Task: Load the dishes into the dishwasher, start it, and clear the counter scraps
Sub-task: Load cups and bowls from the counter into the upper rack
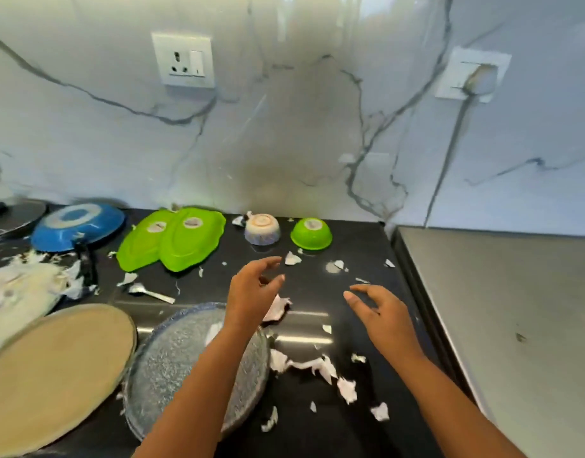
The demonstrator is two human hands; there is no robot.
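Left hand (251, 292): open, fingers loosely bent, holding nothing; held over the worktop (367, 246), its forearm crossing the grey speckled plate (178, 358).
Right hand (383, 312): open as well, fingers spread and slightly curled, holding nothing; near the left hand, apart from it.
Paper scraps (312, 363): torn white bits strewn over the dark worktop, thickest just right of the speckled plate.
Beige plate (56, 368): near left corner, just beside the speckled plate.
Green leaf-shaped plates (172, 241): two, upside down, overlapping, near the back wall.
Bowls: a pale patterned bowl (262, 229) and a green bowl (311, 233), both upside down, side by side at the back.
Blue pan (78, 226): upside down, left of the green plates.
Spoon (150, 292): lying flat in front of the green plates.
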